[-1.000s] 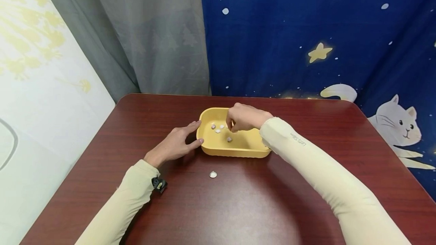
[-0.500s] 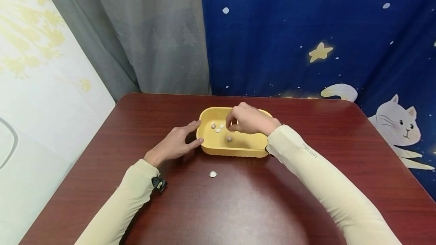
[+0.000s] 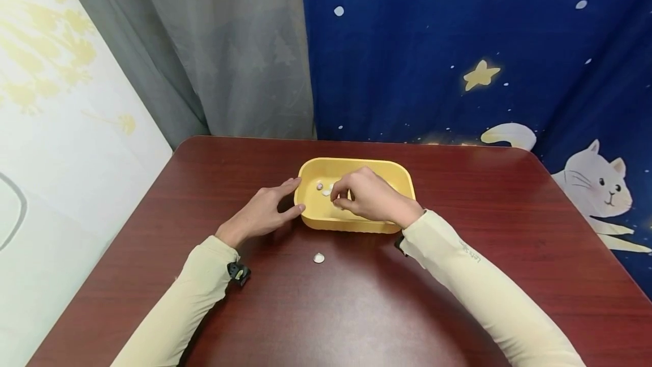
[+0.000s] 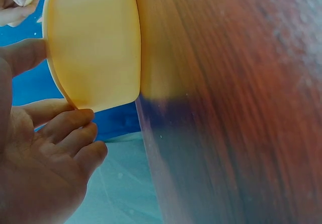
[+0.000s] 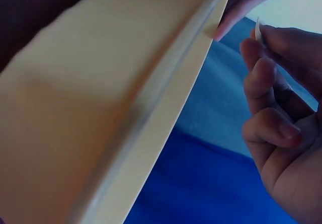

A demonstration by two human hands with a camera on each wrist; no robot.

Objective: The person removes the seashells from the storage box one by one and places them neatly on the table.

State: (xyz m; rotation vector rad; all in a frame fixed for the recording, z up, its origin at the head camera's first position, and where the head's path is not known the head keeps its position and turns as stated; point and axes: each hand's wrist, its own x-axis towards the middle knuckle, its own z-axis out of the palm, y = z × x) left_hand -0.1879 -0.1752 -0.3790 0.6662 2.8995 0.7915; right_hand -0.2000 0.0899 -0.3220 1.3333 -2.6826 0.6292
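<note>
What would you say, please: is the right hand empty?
No, in the right wrist view the right hand pinches a thin, shell-like piece.

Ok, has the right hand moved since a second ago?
Yes: in the head view, the right hand has shifted toward the person's side of the yellow tray, its fingertips also slightly left.

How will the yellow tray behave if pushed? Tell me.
The yellow tray seems stiff, its walls evenly curved. Being low and broad, it probably won't tip. It may slide readily on the smooth-looking table.
</note>
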